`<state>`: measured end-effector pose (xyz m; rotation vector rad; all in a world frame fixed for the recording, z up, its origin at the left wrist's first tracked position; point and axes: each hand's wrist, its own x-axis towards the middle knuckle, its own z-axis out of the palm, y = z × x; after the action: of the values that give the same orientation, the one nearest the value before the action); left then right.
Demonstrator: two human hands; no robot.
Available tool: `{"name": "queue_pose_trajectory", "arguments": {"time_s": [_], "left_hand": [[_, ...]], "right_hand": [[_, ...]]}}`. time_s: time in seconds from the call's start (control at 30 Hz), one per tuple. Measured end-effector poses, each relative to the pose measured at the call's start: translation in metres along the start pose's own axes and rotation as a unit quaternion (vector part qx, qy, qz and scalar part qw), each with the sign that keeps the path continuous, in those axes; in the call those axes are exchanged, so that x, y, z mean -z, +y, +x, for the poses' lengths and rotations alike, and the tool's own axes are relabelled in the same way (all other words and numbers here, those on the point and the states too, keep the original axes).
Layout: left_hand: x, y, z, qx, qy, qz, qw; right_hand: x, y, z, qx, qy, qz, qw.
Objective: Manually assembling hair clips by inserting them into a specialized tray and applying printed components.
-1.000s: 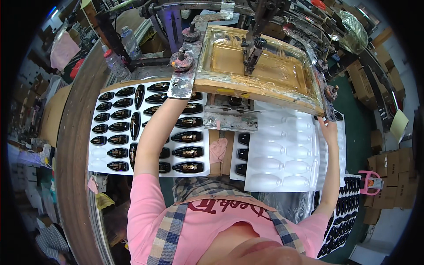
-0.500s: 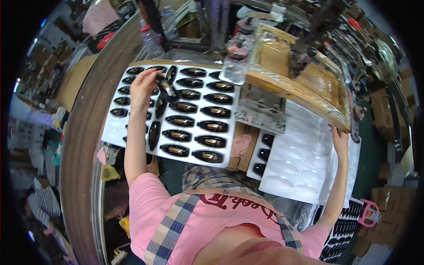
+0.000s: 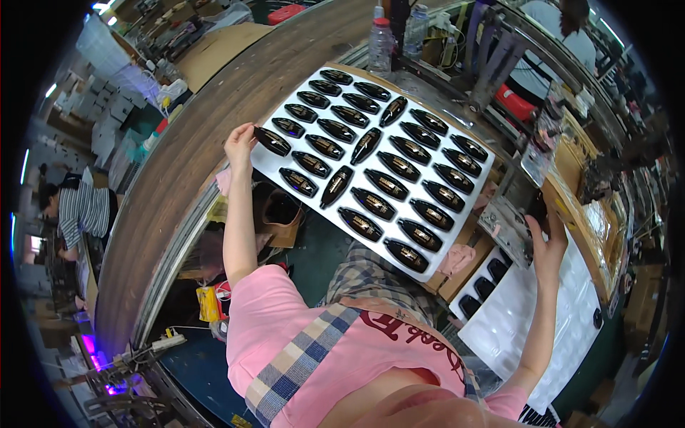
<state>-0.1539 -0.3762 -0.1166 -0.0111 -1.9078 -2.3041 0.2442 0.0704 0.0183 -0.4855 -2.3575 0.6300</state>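
Note:
My left hand is at the left corner of a white moulded tray, its fingertips closed on the end of a glossy black oval piece. That piece lies at or just over the corner slot; contact with the tray is unclear. Rows of similar black pieces with gold print, such as a black piece, fill the tray. On the right, my right hand is curled beside a metal fixture, below a wooden-framed screen. Something dark shows between its thumb and fingers, too shaded to name.
A second white tray lies at lower right, with several black pieces beside it. A wooden ledge curves along the left. A red-capped bottle stands behind the tray. Another person is at far left.
My view has swung, shifting the scene. My left hand has brought the black piece to the tray's left corner. My right hand has left the screen frame's edge for the fixture.

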Motion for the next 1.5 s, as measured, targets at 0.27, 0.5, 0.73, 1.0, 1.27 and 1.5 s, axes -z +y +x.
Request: {"name": "queue_pose_trajectory", "arguments": {"time_s": [0.27, 0.5, 0.73, 1.0, 1.27, 1.5], "left_hand": [[0.002, -0.051, 0.035, 0.012, 0.008, 0.122, 0.992], [0.037, -0.069, 0.064, -0.073, -0.086, 0.348, 0.931], [0.022, -0.039, 0.054, -0.183, -0.049, 0.433, 0.881], [-0.117, 0.028, -0.034, -0.249, -0.248, 0.332, 0.875], [-0.268, 0.072, -0.155, -0.278, -0.478, 0.261, 0.791], [-0.369, 0.047, -0.224, -0.209, -0.507, 0.271, 0.791]], "right_hand": [[0.031, 0.019, -0.033, -0.075, -0.016, -0.039, 0.996], [0.086, 0.058, -0.073, -0.149, 0.031, -0.005, 0.988], [0.124, 0.147, -0.101, -0.145, -0.004, -0.25, 0.957], [0.219, 0.282, -0.134, -0.421, 0.077, -0.509, 0.747], [0.263, 0.313, -0.17, -0.448, 0.039, -0.449, 0.772], [0.293, 0.37, -0.21, -0.317, 0.14, -0.369, 0.863]]}}
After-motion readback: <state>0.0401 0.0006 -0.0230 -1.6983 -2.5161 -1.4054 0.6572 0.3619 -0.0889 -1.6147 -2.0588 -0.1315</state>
